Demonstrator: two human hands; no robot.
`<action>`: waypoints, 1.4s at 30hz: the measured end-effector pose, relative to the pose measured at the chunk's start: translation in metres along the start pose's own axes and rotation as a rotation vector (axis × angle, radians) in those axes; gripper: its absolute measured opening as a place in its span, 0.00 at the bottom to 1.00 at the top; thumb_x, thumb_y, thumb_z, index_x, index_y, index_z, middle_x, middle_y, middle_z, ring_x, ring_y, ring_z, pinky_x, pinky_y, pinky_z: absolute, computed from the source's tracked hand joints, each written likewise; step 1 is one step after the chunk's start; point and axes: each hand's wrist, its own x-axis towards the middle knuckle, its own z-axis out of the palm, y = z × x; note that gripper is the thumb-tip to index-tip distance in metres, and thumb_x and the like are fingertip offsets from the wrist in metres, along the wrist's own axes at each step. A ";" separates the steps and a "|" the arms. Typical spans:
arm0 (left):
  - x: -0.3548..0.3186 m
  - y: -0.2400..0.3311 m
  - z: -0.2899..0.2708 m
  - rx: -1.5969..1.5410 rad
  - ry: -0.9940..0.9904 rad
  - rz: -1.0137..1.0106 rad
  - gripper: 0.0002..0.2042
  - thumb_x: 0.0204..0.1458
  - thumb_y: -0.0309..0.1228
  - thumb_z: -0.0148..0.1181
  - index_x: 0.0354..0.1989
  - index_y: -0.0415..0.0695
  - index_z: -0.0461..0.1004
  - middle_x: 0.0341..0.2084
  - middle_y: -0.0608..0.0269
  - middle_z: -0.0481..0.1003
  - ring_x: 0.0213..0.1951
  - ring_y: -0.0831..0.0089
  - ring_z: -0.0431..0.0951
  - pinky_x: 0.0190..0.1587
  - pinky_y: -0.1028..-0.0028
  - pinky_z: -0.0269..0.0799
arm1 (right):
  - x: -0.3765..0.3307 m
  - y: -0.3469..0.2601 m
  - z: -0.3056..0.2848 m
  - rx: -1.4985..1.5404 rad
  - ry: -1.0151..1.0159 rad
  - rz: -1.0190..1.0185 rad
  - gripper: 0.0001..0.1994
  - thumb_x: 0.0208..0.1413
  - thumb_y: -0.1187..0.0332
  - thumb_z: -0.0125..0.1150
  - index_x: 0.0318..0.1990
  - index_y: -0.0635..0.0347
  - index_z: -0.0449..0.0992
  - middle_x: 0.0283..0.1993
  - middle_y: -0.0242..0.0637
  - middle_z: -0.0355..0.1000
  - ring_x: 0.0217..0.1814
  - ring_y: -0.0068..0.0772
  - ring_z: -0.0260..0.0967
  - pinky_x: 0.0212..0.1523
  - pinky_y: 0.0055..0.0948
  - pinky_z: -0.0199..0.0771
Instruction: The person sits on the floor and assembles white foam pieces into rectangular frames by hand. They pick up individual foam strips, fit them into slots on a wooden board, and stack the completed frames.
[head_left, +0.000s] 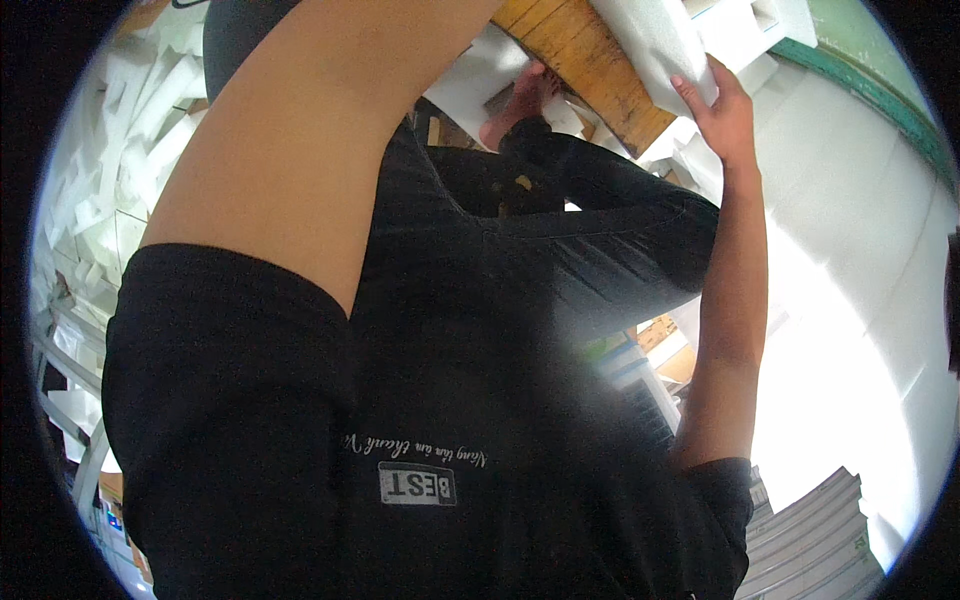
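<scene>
Near the top right, my right hand (pixel 725 112) grips the lower end of a long white foam piece (pixel 655 45), thumb on its face and fingers round the far edge. That piece lies along a worn wooden board (pixel 590 65), and its upper part runs out of the picture. My left arm (pixel 330 130) reaches up past the top edge, so the left hand and anything it holds are hidden from view.
White foam scraps (pixel 150 120) are heaped along the left. A bare foot (pixel 520 108) rests below the board, near my bent leg in black trousers (pixel 620 190). More white foam blocks (pixel 740 35) stand behind my right hand, beside a green ledge (pixel 870 95).
</scene>
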 end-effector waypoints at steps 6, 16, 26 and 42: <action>0.004 0.003 0.008 -0.002 0.005 0.018 0.50 0.47 0.79 0.49 0.77 0.65 0.58 0.79 0.61 0.50 0.79 0.51 0.42 0.67 0.19 0.35 | -0.002 0.011 0.042 -0.068 0.110 0.063 0.31 0.62 0.48 0.65 0.62 0.64 0.69 0.54 0.56 0.76 0.55 0.59 0.76 0.56 0.49 0.76; 0.007 0.006 -0.014 0.087 -0.069 0.012 0.50 0.48 0.79 0.48 0.77 0.65 0.57 0.80 0.63 0.47 0.79 0.51 0.40 0.67 0.16 0.30 | 0.001 0.012 0.056 -0.145 0.155 0.115 0.28 0.57 0.55 0.71 0.59 0.60 0.70 0.53 0.49 0.74 0.56 0.54 0.75 0.53 0.49 0.78; 0.011 0.002 0.000 0.099 -0.128 -0.036 0.47 0.46 0.80 0.45 0.72 0.66 0.67 0.78 0.66 0.52 0.78 0.55 0.46 0.66 0.17 0.29 | 0.010 0.010 0.035 0.116 0.285 0.428 0.33 0.69 0.40 0.45 0.68 0.56 0.69 0.68 0.54 0.67 0.70 0.59 0.64 0.71 0.55 0.59; 0.032 0.021 -0.020 -0.070 -0.220 -0.078 0.50 0.44 0.76 0.58 0.76 0.64 0.61 0.80 0.57 0.46 0.80 0.50 0.39 0.69 0.21 0.26 | 0.009 -0.003 0.031 0.498 0.379 0.822 0.49 0.58 0.31 0.57 0.76 0.58 0.58 0.78 0.59 0.53 0.81 0.55 0.51 0.77 0.49 0.52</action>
